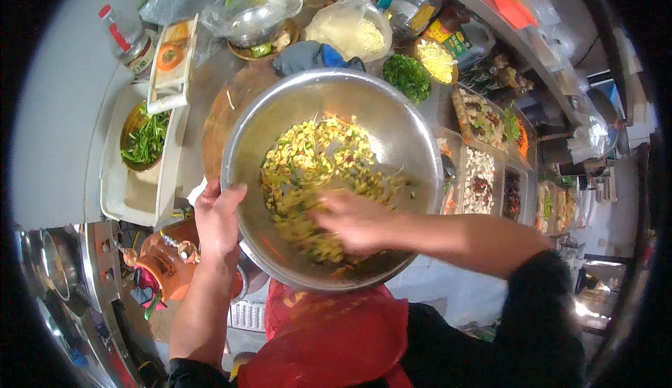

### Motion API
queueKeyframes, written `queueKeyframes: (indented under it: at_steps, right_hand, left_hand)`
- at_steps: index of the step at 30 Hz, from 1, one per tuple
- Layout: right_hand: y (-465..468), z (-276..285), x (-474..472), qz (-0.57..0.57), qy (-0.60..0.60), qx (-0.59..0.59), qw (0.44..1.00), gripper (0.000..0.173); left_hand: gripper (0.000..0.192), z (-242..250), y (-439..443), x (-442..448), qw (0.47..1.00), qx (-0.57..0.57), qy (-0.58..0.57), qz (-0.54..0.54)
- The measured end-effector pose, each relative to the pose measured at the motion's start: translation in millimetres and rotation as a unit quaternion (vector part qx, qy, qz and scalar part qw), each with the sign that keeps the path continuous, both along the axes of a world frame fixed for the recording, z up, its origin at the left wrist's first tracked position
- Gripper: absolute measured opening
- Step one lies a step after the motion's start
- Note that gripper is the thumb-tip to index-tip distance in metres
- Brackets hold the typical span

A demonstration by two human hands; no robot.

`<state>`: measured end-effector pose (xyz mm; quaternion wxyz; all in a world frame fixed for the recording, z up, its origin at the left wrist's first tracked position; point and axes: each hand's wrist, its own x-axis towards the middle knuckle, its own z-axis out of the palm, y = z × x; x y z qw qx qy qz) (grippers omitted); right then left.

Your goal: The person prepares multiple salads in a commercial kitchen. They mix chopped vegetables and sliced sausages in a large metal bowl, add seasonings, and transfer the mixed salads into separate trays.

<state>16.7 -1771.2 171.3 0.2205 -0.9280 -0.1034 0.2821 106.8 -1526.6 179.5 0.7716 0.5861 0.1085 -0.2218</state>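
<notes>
A large stainless steel mixing bowl (404, 125) tilts toward me above the counter edge. My left hand (218, 222) grips its left rim, thumb over the inside. Inside the bowl lies a heap of yellow-headed bean sprouts (315, 146) mixed with green pieces and orange shreds. My right hand (354, 220) reaches in from the right, down among the sprouts. It is blurred by motion, and its fingertips are partly hidden in the food, so I cannot tell whether they close on any.
A round wooden cutting board (215, 141) lies partly under the bowl. At left, a mandoline slicer (170, 67) rests across a white plastic tub (178, 141) holding greens. Clear food containers (485, 199) stand at right. Chopped greens (407, 78) sit behind; an orange gas cylinder (170, 267) stands low left.
</notes>
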Motion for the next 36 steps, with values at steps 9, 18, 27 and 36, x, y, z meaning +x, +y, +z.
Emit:
queueKeyframes:
  at_steps: [9, 18, 27, 36]
  right_hand:
    - [-8.8, 31.3, 9.3, -0.268, 0.244, 0.010, 0.932, 0.050]
    - [-3.6, 16.6, 28.4, -0.008, -0.033, -0.180, 0.983, 0.058]
    - [21.1, 2.3, 43.4, 0.005, -0.111, -0.190, 0.975, 0.046]
    - [39.8, 18.3, 10.0, -0.019, 0.000, -0.044, 0.999, 0.043]
  left_hand:
    - [0.020, 2.4, -2.9, -1.9, 0.999, -0.003, -0.033, 0.008]
    - [0.021, 4.3, -1.6, -3.4, 0.997, 0.065, -0.046, 0.006]
    - [0.025, 3.4, 6.8, 3.0, 0.998, 0.028, -0.040, -0.043]
    - [0.041, 4.4, 15.1, -50.5, 0.994, -0.046, 0.083, -0.054]
